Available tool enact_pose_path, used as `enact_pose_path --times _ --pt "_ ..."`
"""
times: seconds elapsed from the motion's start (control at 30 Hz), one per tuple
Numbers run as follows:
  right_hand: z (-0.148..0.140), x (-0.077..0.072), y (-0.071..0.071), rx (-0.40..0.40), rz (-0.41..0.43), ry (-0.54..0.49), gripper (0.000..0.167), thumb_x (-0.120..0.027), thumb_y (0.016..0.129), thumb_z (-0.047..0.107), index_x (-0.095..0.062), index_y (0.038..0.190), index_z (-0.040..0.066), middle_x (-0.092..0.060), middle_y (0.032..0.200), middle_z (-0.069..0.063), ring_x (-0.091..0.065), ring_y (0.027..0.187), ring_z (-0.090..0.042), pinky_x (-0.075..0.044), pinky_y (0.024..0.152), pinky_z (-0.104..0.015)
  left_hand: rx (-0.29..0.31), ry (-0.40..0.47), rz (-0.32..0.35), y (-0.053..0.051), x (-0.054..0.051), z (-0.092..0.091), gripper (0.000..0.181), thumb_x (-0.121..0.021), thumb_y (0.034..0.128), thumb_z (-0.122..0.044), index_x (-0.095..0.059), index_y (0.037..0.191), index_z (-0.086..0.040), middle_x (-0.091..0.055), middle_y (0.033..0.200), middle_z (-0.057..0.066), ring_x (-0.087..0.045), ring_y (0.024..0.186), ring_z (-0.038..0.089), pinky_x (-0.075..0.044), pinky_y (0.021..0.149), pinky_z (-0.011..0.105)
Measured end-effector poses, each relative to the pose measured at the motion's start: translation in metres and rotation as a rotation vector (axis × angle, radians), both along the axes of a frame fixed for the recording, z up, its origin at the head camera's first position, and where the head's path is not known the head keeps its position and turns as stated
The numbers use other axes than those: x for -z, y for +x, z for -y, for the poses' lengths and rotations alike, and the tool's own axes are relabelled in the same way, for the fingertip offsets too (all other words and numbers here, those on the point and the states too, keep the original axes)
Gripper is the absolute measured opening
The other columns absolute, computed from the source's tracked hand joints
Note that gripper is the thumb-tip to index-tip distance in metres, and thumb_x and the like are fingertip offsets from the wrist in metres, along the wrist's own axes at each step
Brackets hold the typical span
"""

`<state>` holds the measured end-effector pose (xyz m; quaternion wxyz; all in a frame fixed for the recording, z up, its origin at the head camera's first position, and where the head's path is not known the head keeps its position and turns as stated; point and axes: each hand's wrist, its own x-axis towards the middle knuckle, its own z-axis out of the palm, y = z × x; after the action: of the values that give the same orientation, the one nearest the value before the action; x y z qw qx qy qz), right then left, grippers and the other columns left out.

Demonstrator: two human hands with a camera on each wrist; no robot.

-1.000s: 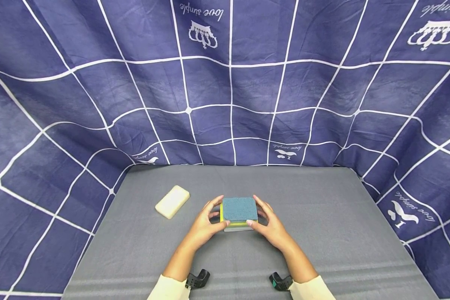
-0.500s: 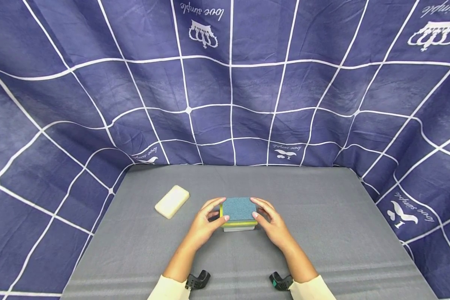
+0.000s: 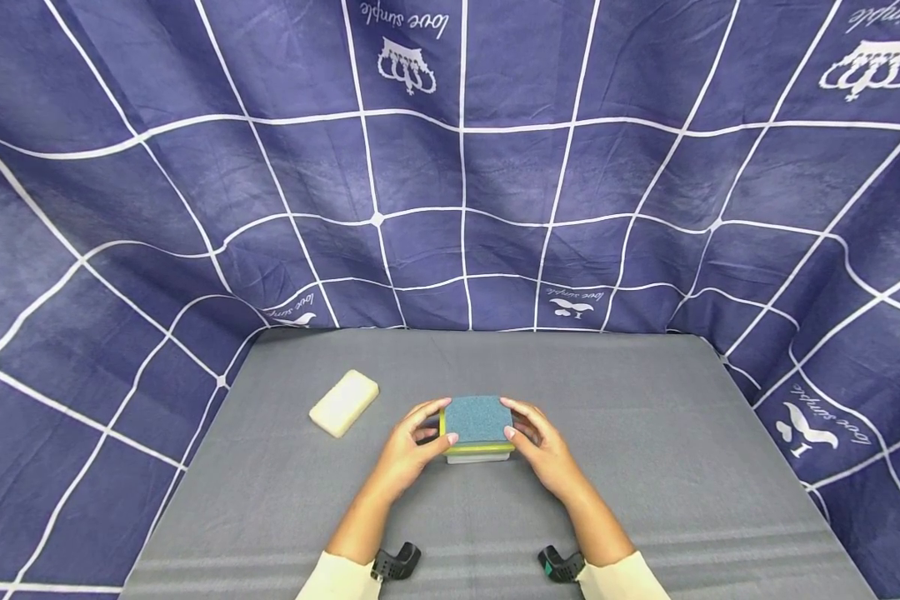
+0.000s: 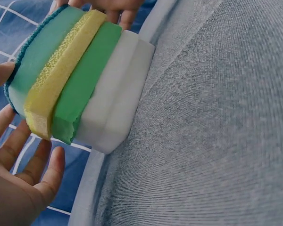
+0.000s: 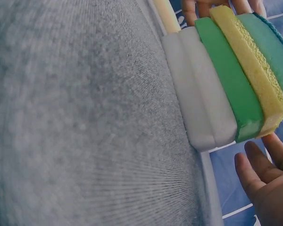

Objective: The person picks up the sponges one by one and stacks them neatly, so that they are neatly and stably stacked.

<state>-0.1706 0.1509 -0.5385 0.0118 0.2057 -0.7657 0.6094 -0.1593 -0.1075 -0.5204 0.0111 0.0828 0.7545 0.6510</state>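
Note:
A stack of sponges stands on the grey table in front of me: two white sponges (image 5: pixel 195 89) at the bottom, then a green sponge (image 4: pixel 87 89), a yellow sponge (image 4: pixel 61 66) and a teal sponge (image 3: pixel 478 418) with a dark scouring face on top. My left hand (image 3: pixel 405 452) holds the teal sponge at its left side, thumb at the front corner and index fingertip at the back. On the opposite side my right hand (image 3: pixel 544 450) holds it the same way. The other fingers of both hands spread beside the stack, seen in the wrist views.
A pale cream sponge (image 3: pixel 344 403) lies flat to the left of the stack. Grey cloth covers the table (image 3: pixel 645 467). A blue curtain (image 3: pixel 510 175) with white lines hangs behind and along both sides.
Over the last second both thumbs have shifted slightly back and outward along the teal sponge's edges, and the fingertips have moved in onto its back corners. The last half second shows almost no motion.

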Motion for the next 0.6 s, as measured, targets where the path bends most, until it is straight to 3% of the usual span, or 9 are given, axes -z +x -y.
enact_pose_path --times 0.4,0.6 --pt "-0.0018 -0.0009 0.0007 -0.004 -0.006 -0.005 0.046 -0.061 0.101 0.012 -0.052 0.146 0.015 -0.051 0.146 -0.011 -0.048 0.134 -0.002 -0.041 0.111 -0.052 -0.015 0.007 0.032 -0.002 0.0068 -0.003 0.054 -0.082 0.0849 -0.018 -0.065 0.135 -0.026 -0.057 0.144 0.0 -0.055 0.126 0.026 -0.046 0.106 0.05" --pt "0.0008 -0.0069 0.0009 0.0 -0.028 0.001 0.046 -0.063 0.1 0.014 -0.054 0.145 0.015 -0.052 0.145 -0.01 -0.048 0.135 -0.005 -0.043 0.111 -0.052 -0.031 0.005 0.048 -0.0016 0.0042 -0.0015 0.054 -0.082 0.0839 -0.017 -0.065 0.134 -0.028 -0.056 0.144 -0.001 -0.057 0.124 0.027 -0.045 0.106 0.05"
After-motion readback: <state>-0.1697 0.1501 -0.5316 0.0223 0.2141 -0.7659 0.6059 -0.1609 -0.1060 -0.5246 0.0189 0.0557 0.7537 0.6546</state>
